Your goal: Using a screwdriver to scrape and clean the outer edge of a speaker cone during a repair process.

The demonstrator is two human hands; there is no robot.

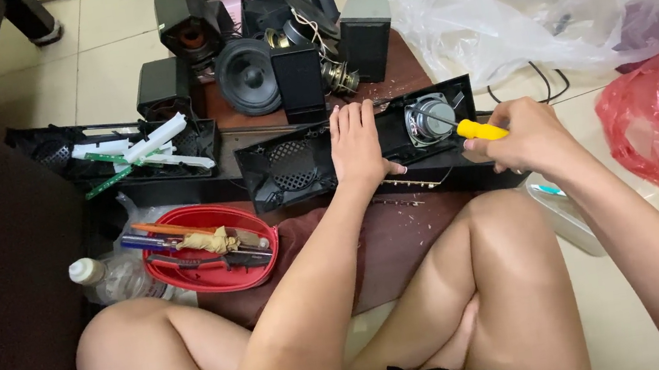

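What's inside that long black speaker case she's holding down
Inside the long black speaker case sit a round silver speaker driver and a perforated grille. The left hand covers the middle, and the screwdriver tip reaches the driver.

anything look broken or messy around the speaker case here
Yes. The long black speaker case under the left hand lies opened, its round speaker bared. Small crumbs are scattered on the brown cloth before it. Behind, loose speakers sit heaped, one trailing wires.
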